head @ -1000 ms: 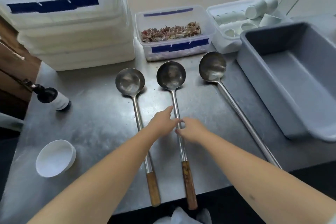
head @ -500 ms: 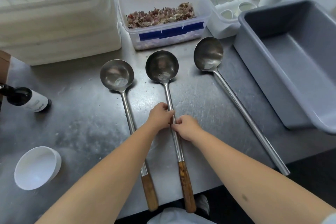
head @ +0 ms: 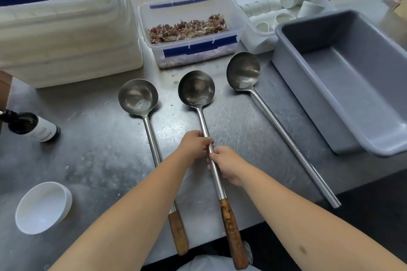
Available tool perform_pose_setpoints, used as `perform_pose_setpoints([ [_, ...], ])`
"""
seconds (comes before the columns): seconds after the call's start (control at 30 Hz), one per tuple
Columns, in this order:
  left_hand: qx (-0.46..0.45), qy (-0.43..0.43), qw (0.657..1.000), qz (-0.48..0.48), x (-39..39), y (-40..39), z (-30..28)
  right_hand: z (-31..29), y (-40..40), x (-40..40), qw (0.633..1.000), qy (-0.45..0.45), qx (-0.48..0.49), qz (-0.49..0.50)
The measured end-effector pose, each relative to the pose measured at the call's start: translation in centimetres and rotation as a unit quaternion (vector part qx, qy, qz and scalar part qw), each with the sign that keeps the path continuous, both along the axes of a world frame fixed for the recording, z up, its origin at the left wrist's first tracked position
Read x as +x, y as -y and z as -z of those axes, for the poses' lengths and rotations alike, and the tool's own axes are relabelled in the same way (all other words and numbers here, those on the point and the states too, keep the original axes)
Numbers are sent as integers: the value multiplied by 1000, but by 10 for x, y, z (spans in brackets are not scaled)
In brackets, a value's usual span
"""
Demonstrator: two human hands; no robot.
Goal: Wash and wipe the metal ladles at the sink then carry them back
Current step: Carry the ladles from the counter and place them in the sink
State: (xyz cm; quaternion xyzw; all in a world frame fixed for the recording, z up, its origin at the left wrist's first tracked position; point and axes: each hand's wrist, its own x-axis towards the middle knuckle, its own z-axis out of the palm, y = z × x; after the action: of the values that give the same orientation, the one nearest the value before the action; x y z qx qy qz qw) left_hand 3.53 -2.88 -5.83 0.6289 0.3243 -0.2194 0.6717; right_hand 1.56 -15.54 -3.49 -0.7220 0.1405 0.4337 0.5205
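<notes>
On the steel counter (head: 92,160), both hands grasp the middle ladle (head: 196,92): left hand (head: 193,145) just ahead of right hand (head: 226,164). Well left of the fingers, a dark bottle (head: 33,126) bears an unreadable label

Left ladle (head: 141,103) shaft — partly under forearm.

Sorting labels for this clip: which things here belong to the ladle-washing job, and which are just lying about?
Job: left ladle, middle ladle held by left hand and right hand, right ladle.

Lying about: white bowl, dark bottle, grey tub, petal box, cup tray.
</notes>
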Motion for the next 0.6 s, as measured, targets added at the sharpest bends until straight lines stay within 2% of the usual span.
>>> perform_pose_setpoints([
  [0.23,-83,16,996,-27,-7,11,-12,-16,20,-2,996,-22,61,61],
  [0.37,-114,22,993,-37,-8,14,-21,-31,35,-5,994,-24,80,64],
  [0.5,-135,26,989,-52,-4,16,-31,-45,57,-16,997,-14,59,44],
  [0.6,-142,19,989,-27,-6,28,-39,-52,76,-24,999,-2,40,37],
])
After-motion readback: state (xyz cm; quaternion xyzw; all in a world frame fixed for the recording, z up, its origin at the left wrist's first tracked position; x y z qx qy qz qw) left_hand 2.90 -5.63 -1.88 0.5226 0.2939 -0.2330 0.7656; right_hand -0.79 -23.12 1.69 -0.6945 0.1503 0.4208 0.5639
